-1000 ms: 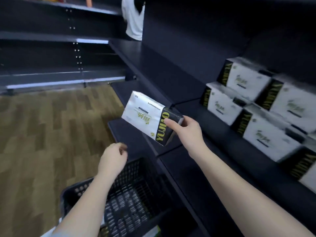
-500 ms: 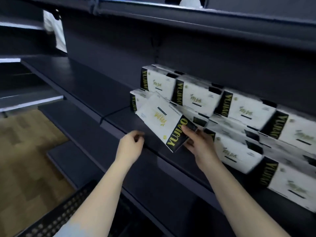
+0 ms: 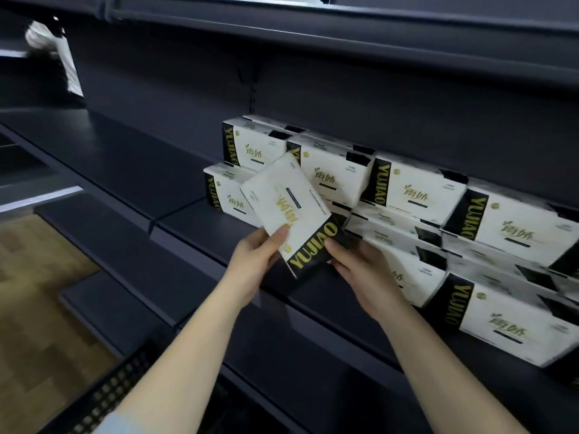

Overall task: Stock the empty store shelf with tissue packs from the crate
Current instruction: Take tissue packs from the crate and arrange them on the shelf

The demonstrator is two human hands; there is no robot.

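**Desk:** What do the hands have?

**Caption:** Both hands grip one tissue pack (image 3: 289, 211) in front of the store shelf (image 3: 194, 220); the left hand (image 3: 253, 261) pinches its lower left edge, thumb flat on the white face; the right hand (image 3: 360, 267) curls its fingers under the black end panel at five o'clock of the pack; the pack hangs tilted, its gold lettering upside down, just in front of the stocked packs (image 3: 407, 189).

**Desk:** And outward from there?

**Caption:** The stocked packs run in two tiers from twelve o'clock of the held pack off toward three o'clock; the shelf to nine o'clock lies bare; a black perforated crate (image 3: 103, 399) shows at seven o'clock, its contents out of view.

**Desk:** What could go wrong?

**Caption:** In this desk's judgement, the pack would go in upside down against its neighbours unless turned; a push at this tilt could catch a corner on the front lower pack and knock the row askew; the film wrap looks slick, so a loose pinch at one edge might let it slide.

**Desk:** Materials?

**Caption:** Soft rectangular blocks in glossy white film with black ends and gold print, yielding at the corners; the shelf is matte dark metal with a raised front lip; the floor (image 3: 37, 277) at eight o'clock is wood-patterned.
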